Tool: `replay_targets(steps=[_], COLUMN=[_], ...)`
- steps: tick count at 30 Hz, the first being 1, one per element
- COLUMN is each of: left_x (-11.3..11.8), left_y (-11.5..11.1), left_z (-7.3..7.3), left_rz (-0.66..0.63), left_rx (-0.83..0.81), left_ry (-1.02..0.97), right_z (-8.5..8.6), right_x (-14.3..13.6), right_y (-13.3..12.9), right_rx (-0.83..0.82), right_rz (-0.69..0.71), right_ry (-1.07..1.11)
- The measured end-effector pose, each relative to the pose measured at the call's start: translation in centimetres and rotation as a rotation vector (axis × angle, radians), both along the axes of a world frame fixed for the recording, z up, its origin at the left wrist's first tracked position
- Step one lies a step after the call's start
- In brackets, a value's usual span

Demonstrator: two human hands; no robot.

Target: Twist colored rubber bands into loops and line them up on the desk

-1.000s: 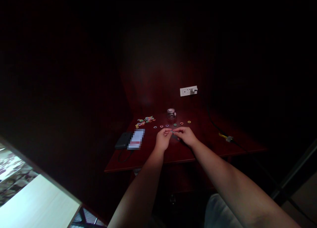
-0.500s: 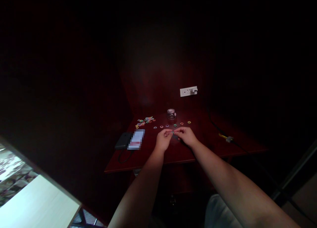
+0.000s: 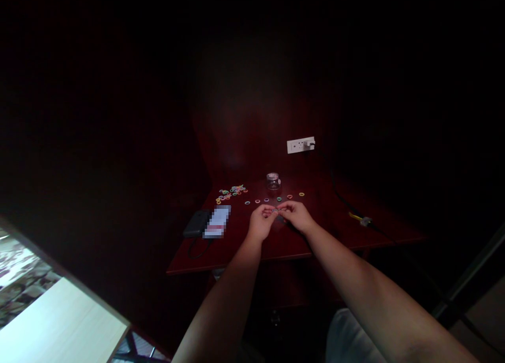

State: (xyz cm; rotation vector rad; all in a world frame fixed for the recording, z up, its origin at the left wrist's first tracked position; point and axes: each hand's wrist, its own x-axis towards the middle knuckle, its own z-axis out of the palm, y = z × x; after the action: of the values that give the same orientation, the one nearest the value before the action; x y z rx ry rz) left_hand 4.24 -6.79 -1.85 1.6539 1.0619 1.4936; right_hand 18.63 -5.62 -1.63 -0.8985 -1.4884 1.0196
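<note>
The dark red table (image 3: 335, 223) has a loose heap of small coloured bands (image 3: 235, 190) near its back left corner. A black box (image 3: 196, 223) lies at the left edge, a lit phone (image 3: 216, 222) just beside it. A clear jar (image 3: 273, 182) stands near the back edge, behind a row of six bands (image 3: 266, 200). A black cable (image 3: 379, 229) crosses the front edge toward the right.

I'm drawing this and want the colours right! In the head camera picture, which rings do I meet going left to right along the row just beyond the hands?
Light blue ring → pink ring → purple ring → green ring → reddish ring → yellow ring.
</note>
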Motion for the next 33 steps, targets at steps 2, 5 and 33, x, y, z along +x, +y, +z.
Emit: replay_targets(steps=[2, 5, 33], left_x=[-0.02, -0.06, 0.16], left_y=[0.02, 0.11, -0.53], left_z=[-0.04, -0.16, 0.52], left_rz=[-0.006, -0.014, 0.020], left_rx=[0.004, -0.006, -0.027], left_ry=[-0.009, -0.019, 0.010], right_z=[0.10, 0.35, 0.13], right_x=[-0.01, 0.01, -0.04], right_y=[-0.12, -0.41, -0.23], right_rx=[0.005, 0.014, 0.006], right_rz=[0.002, -0.006, -0.004], right_ry=[-0.011, -0.035, -0.032])
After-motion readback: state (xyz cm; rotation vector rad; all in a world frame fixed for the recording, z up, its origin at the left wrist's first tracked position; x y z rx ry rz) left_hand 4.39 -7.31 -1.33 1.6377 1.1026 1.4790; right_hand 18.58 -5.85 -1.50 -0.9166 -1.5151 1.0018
